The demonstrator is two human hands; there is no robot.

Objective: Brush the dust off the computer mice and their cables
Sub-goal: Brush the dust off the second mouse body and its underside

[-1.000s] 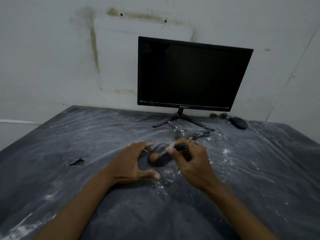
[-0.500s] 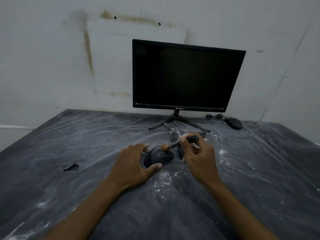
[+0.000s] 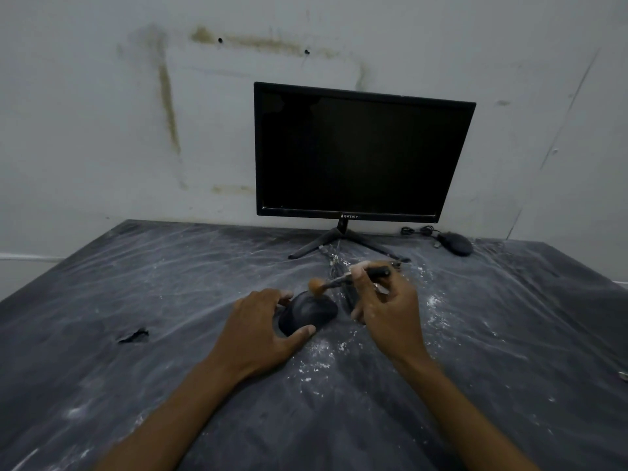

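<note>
A black computer mouse [image 3: 311,312] lies on the dusty dark table [image 3: 170,351] in front of me. My left hand [image 3: 260,329] grips it from the left, thumb at its near edge and fingers at its far side. My right hand [image 3: 387,309] holds a small brush [image 3: 343,280] with a dark handle and an orange-brown tuft. The tuft touches the far top of the mouse. The mouse's cable [image 3: 334,265] runs away toward the monitor, partly hidden by my right hand. A second black mouse [image 3: 455,243] with its coiled cable [image 3: 416,230] lies at the back right.
A black monitor [image 3: 360,154] on a tripod foot stands at the back against the white wall. White dust [image 3: 323,351] is scattered over the plastic-covered table around the hands. There is a small tear [image 3: 134,335] in the cover on the left.
The brush tuft has gone from the near left side of the mouse up to its far top. My left thumb now rests against the mouse's near edge.
</note>
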